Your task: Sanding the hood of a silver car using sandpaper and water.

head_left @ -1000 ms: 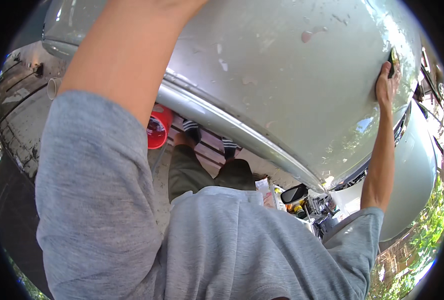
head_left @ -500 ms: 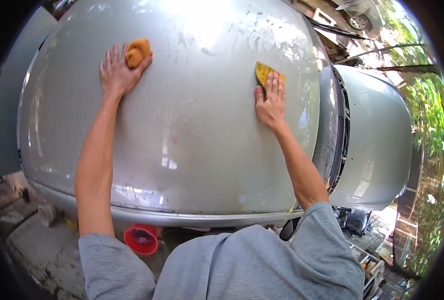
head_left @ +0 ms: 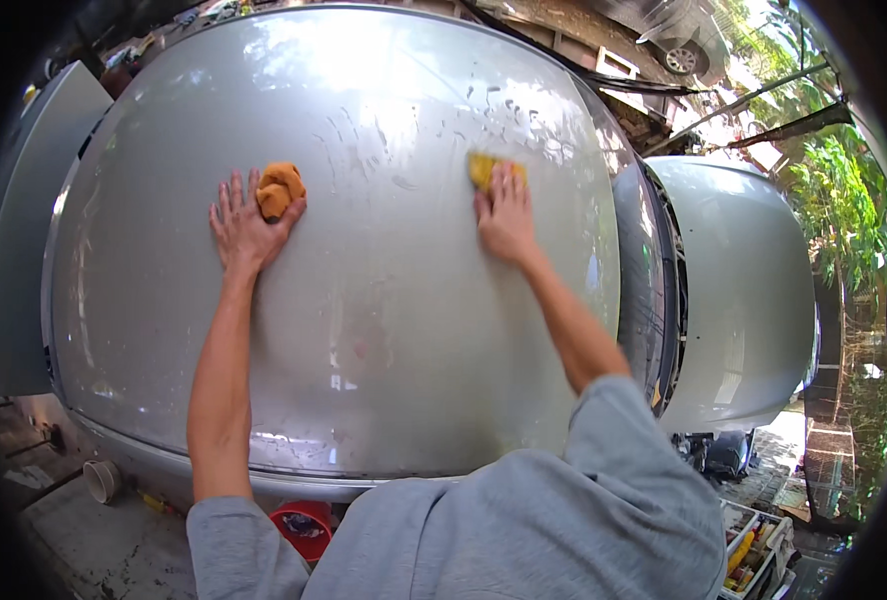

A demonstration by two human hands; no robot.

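The left hand (head_left: 249, 228) is laid palm down, fingers fanned, on the silver vehicle roof (head_left: 364, 290). An orange cloth (head_left: 282, 186) is set on the roof in the fork between thumb and forefinger; whether it is pinched by the left grip or merely rested against cannot be told. The wide spread is probably adopted so that the body is braced over the broad panel. A yellow pad (head_left: 484, 168) is placed beneath the fingertips of the right hand (head_left: 507, 222), also on the roof. The right grip is held nearly flat (some blur is present); whether an edge is clamped cannot be told. The fingers are presumably flattened so that pressure is shared across the pad. A red bucket (head_left: 302, 528) is stationed below the near roof edge, apparently for easy reach.
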